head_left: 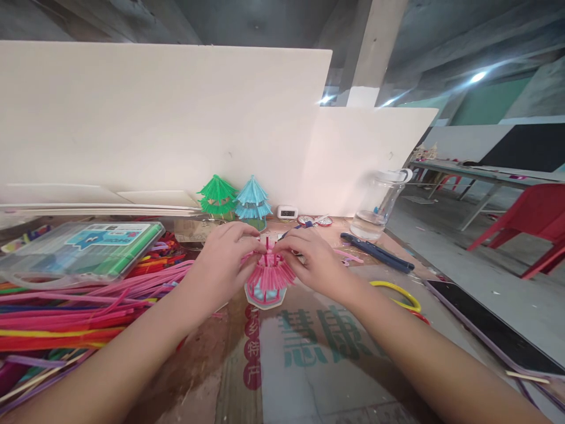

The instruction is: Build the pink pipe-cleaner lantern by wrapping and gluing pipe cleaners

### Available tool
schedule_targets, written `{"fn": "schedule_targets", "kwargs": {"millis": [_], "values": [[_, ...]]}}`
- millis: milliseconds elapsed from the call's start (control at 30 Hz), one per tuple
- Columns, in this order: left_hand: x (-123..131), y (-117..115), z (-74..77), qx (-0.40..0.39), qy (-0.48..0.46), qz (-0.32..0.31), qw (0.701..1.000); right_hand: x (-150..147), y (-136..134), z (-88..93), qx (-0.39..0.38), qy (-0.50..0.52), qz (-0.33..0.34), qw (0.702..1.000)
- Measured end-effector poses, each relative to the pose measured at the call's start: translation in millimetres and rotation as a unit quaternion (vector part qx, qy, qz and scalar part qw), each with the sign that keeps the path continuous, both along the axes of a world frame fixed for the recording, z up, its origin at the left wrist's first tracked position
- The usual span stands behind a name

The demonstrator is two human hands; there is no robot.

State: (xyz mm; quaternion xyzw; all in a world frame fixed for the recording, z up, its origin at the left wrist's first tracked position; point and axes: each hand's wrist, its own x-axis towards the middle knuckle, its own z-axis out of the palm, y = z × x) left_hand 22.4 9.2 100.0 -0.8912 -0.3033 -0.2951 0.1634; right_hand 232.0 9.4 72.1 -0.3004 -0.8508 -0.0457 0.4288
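Observation:
A small pink pipe-cleaner pavilion model [267, 281] stands on a pale base on the cardboard sheet [318, 359] in front of me. My left hand [225, 259] pinches its top fringe from the left, fingers closed on the pink strands. From the right, my right hand [309, 259] pinches the same top with closed fingers. Behind stand a finished green model [217, 196] and a blue model [253, 199] of the same kind.
Many coloured pipe cleaners [66, 312] lie at the left under a clear plastic box [83, 244]. Blue pliers [375, 250], a yellow ring [397, 291], a clear jar [379, 206] and a phone [489, 324] lie at the right. White boards [176, 118] stand behind.

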Motion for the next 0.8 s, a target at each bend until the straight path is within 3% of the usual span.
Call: {"fn": "schedule_targets", "kwargs": {"millis": [800], "values": [[7.0,-9.1,-2.3,-0.014,-0.044,-0.002,0.999,-7.4,-8.6,2.1,0.038,-0.003,-0.054,0.998]]}}
